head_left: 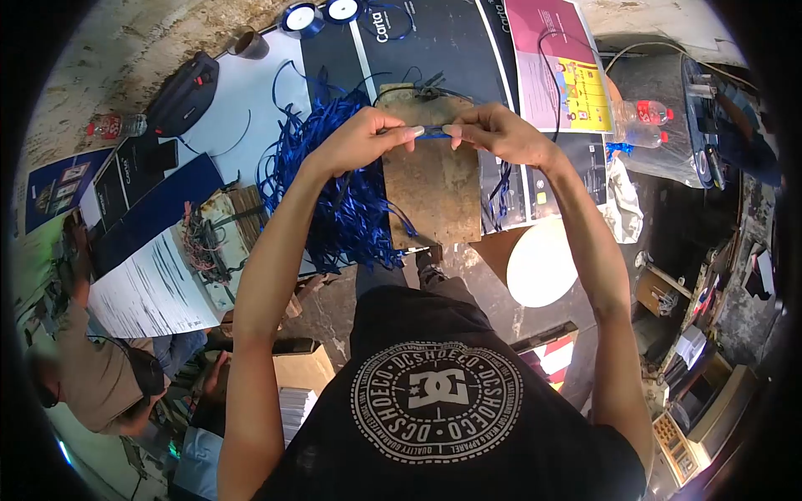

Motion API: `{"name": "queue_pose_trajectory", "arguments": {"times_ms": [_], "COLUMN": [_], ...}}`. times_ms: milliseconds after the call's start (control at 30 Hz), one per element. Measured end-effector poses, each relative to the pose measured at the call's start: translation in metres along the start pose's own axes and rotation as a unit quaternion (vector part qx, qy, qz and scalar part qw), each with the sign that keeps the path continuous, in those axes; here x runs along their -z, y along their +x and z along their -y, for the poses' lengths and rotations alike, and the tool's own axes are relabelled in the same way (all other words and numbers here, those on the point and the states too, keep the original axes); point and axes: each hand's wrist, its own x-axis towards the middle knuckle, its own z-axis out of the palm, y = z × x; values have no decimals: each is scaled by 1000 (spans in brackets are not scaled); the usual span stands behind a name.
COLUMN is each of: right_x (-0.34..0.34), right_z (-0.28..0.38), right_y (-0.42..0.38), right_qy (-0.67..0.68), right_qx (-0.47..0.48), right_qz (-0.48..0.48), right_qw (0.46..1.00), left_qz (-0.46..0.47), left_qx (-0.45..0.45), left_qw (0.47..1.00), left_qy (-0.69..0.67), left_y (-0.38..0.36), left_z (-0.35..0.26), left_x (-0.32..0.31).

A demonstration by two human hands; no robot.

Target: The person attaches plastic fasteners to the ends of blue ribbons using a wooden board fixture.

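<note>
Hands [364,140] level, close together above wooden board [434,192], both pinching blue ribbon [433,132]

A blotchy, brown-stained pale plaster wall [125,58] is rising behind a long worktable covered in white and black sheets [267,92]. Underfoot, a scuffed grey concrete floor [484,288] is showing whitish worn patches, and a smooth white rounded top, perhaps a stool's seat [543,265], is sitting just beside the table's near edge. Over in the lower right corner, a light-coloured wooden box with small compartments [675,447] is standing among dim clutter. At the lower left edge, a thin bluish-white streak of light [64,452] is glowing, its source hard to make out.
</note>
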Motion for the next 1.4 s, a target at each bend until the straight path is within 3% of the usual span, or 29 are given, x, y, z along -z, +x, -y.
{"name": "queue_pose_trajectory", "arguments": {"times_ms": [200, 400, 500, 700, 1200, 1400], "right_x": [10, 9, 10, 8, 6, 0], "right_z": [-17, -29, -29, -19, -31, -39], "right_y": [11, 20, 23, 25, 31, 35], "right_qy": [-28, -13, -18, -41, -90, -107], "right_qx": [-39, -19, -20, -23, -6, 4], "right_qz": [10, 0, -8, -30, -57, -89], "right_qw": [999, 1000, 1000, 998, 994, 990], "left_qz": [-7, -13, -2, -5, -18, -66], "left_qx": [-17, -5, 43, 37, 37, 37], "left_qw": [1000, 1000, 996, 991, 995, 996], "left_qy": [2, -23, -78, -132, -87, -53], "left_y": [9, 10, 12, 16, 19, 22], "left_z": [9, 14, 20, 32, 33, 34], "left_x": [6, 9, 13, 14, 15, 10]}}
